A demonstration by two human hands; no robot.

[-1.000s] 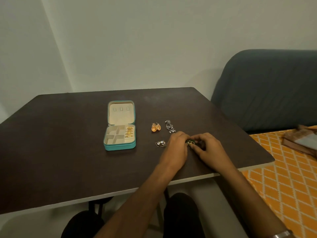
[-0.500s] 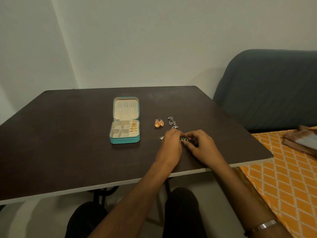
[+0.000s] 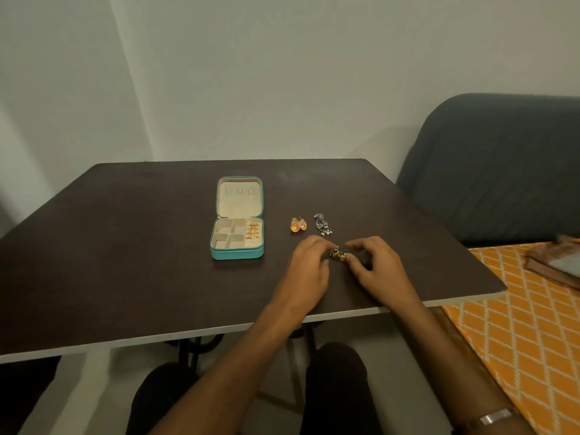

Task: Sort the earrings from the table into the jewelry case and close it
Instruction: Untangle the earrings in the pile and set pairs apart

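The case (image 3: pixel 237 218) lies open on the table (image 3: pixel 125 246), a small square teal box with a cream, soft-looking lining; its lid lies flat behind the base and carries three small tabs in a row. The base is split into little compartments: the narrow one along its right side holds a column of gold earrings (image 3: pixel 252 231), and the others look bare. No writing can be read on it. Right of the case lies an orange, rounded pair (image 3: pixel 298 225), and just right of that a silver, filigree-like pair (image 3: pixel 322 224). In front of these, nearer the table's front edge, both hands meet over a green-and-gold pair (image 3: pixel 337 254): the left hand (image 3: pixel 309 271) and right hand (image 3: pixel 378 268) have fingers curled in, tips pinching the pair from either side. The table is dark, matte wood-grain with a pale edge. Right of it stand a grey padded seat (image 3: pixel 502 171) and an orange lattice-print cloth (image 3: pixel 527 324).
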